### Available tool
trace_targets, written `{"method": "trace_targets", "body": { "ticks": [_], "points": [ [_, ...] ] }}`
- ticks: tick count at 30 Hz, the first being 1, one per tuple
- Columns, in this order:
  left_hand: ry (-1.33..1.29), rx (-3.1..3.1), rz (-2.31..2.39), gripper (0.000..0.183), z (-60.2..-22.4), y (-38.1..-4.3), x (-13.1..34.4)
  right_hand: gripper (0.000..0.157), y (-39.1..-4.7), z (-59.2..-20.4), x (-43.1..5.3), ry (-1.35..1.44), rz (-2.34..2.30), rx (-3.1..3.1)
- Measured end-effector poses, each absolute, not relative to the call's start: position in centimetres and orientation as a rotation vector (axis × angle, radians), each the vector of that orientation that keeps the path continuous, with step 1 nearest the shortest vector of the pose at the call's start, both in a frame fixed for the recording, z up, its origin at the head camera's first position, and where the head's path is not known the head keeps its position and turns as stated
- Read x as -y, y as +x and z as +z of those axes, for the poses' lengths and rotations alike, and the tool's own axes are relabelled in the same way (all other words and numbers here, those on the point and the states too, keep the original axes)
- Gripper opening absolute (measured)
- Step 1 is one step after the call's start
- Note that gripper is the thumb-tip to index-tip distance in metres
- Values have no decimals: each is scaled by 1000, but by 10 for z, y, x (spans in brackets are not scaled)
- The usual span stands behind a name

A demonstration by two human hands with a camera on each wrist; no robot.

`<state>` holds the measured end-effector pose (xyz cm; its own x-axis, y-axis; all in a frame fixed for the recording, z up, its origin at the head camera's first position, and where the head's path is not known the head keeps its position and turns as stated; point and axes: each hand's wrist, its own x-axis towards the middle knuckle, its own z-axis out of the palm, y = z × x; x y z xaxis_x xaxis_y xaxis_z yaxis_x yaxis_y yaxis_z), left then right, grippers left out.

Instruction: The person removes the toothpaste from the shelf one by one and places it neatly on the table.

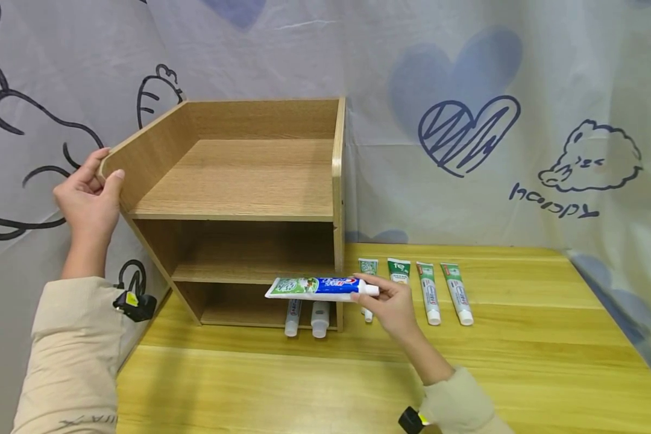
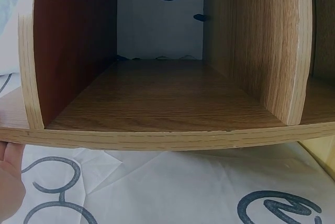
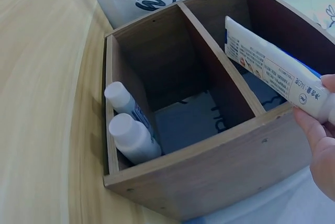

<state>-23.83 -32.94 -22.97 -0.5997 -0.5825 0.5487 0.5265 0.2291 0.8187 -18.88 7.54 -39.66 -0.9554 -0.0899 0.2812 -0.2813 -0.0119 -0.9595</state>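
Observation:
My left hand [image 1: 89,196] grips the front upper corner of the wooden shelf's [image 1: 239,211] left side panel, thumb on the inner face. With my right hand [image 1: 387,304] I pinch a green, blue and white toothpaste tube [image 1: 314,288] near its cap. The tube lies level in front of the shelf, apart from it, its flat end pointing left. In the right wrist view this tube [image 3: 272,67] shows its printed white back, before the middle compartment. Two tubes stand in the bottom compartment, caps outward: a slimmer one [image 1: 292,319] and a thicker one [image 1: 320,319].
Right of the shelf, several toothpaste tubes lie in a row on the yellow wooden table [image 1: 521,361], including a green-topped one [image 1: 398,270] and two slim ones [image 1: 428,292] with caps toward me. A curtain [image 1: 380,150] with drawings hangs behind.

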Motion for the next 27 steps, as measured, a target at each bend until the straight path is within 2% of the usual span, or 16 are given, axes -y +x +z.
{"method": "trace_targets", "body": {
  "ticks": [12, 27],
  "points": [
    [70, 1616, -1510, 32, -229, -238, 329, 33, -182, -387, -101, 612, 2037, 2161],
    [110, 1667, -1466, 32, -231, -239, 331, 33, -178, -385, -123, 731, 1977, 2252]
  ]
}}
